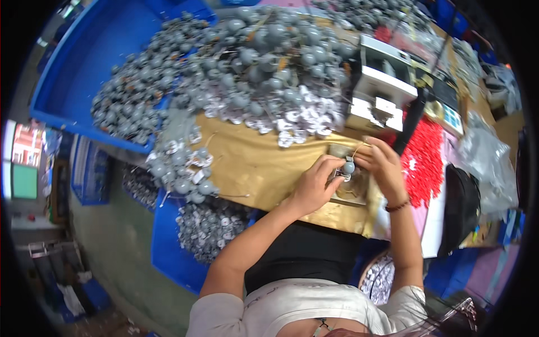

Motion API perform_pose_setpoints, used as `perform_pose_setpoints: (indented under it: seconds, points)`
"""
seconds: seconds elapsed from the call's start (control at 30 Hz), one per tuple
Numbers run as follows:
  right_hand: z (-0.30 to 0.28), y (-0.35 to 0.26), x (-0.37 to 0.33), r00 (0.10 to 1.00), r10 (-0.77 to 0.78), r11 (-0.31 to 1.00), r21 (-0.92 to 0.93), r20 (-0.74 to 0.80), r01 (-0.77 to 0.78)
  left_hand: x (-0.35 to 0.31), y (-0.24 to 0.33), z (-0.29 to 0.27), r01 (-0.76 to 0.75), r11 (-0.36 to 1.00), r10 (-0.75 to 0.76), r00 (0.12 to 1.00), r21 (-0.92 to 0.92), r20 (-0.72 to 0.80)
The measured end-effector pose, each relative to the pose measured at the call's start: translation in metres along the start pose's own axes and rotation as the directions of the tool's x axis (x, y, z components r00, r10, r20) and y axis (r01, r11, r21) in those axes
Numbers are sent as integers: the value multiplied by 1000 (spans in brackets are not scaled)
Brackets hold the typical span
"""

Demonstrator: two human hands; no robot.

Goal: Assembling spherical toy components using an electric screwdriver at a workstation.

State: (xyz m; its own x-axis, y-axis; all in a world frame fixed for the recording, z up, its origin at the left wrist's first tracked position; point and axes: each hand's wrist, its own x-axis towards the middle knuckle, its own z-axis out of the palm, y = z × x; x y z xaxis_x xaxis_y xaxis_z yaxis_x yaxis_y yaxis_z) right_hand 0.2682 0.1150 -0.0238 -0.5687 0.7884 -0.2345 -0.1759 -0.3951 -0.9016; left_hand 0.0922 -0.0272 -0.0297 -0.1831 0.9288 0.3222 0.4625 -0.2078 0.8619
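My left hand (316, 185) is closed, thumb and fingertips pinching a small grey ball-shaped part (348, 168) with a white piece at its lower end. To its right, my right hand (385, 167) is closed too, its thumb and fingers at a thin yellowish cord (358, 148) just above the ball. Both hands are over a small fixture (351, 194) at the right end of a tan-covered work surface (258, 163). The fingers partly hide the part, and how the cord joins it cannot be made out.
Many grey ball parts (275, 50) are heaped at the back, spilling into a blue bin (84, 73) at left. White discs (292, 121) lie before the heap. A white-and-grey machine (384, 84) stands behind my hands. Small red pieces (422, 160) are piled at right, beside a black bag (461, 205).
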Motion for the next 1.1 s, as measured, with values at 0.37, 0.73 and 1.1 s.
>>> perform_pose_setpoints:
  seconds: [0.37, 0.73, 1.1]
  points:
    - [-157, -40, -23, 884, -441, -105, -987, 159, 125, -45, 15, -252, 377, 486, -111, 921, 788, -372]
    - [-178, -29, -9, 898, -400, -230, -969, 183, 95, 39, -120, -220, 403, 237, -214, 909, 884, -357]
    - [-174, -46, -23, 864, -499, 161, -974, 59, 160, -8, -27, -150, 6, 786, 15, 999, 618, -28]
